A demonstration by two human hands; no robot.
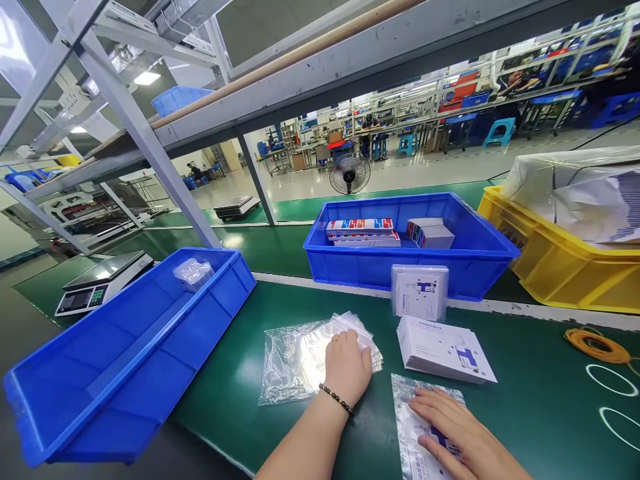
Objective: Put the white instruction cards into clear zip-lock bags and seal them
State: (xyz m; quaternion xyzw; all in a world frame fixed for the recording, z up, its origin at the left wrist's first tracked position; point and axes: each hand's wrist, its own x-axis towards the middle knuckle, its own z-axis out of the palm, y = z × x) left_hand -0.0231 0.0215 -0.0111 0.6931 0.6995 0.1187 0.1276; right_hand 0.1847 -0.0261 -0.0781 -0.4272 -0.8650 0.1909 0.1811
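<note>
My left hand, with a beaded bracelet at the wrist, bends its fingers over a fanned pile of clear plastic bags; the fingertips are partly hidden. On the right, my right hand lies with fingers stretched over a clear bag that has a white and blue printed booklet inside. Beyond it rests a stack of white printed booklets with a blue design. Behind that stack, a bagged booklet leans against the front of a blue bin.
The blue bin holds printed stacks. Another long blue bin at left contains small clear packs. A yellow crate, a coiled orange cable, a scale and a fan are around. A shelf beam crosses overhead.
</note>
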